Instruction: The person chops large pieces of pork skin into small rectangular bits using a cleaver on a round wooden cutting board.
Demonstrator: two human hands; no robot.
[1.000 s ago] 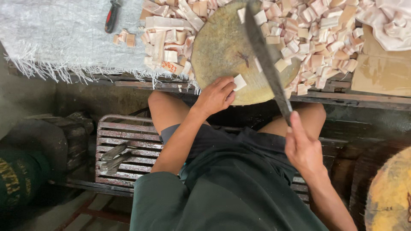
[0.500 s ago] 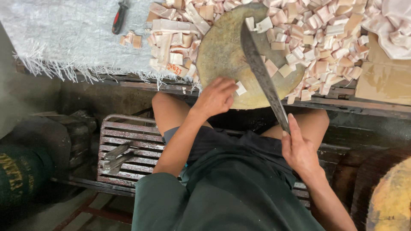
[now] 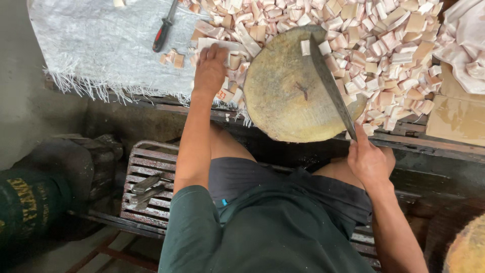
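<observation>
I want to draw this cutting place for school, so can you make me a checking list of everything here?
Surface: a bench covered with a white woven sheet, frayed at its edge.
Job's things: a round wooden chopping block; a long dark blade lying across it; one small cut piece on the block.
Clutter: a heap of pinkish-white cut pieces around the block; a red-and-black handled tool on the sheet.
Hands: left hand reaches into the pieces beside the block; right hand grips the blade's handle.
Cables: nothing seen.
Surroundings: a slatted metal seat; a dark green cylinder; cardboard.
</observation>
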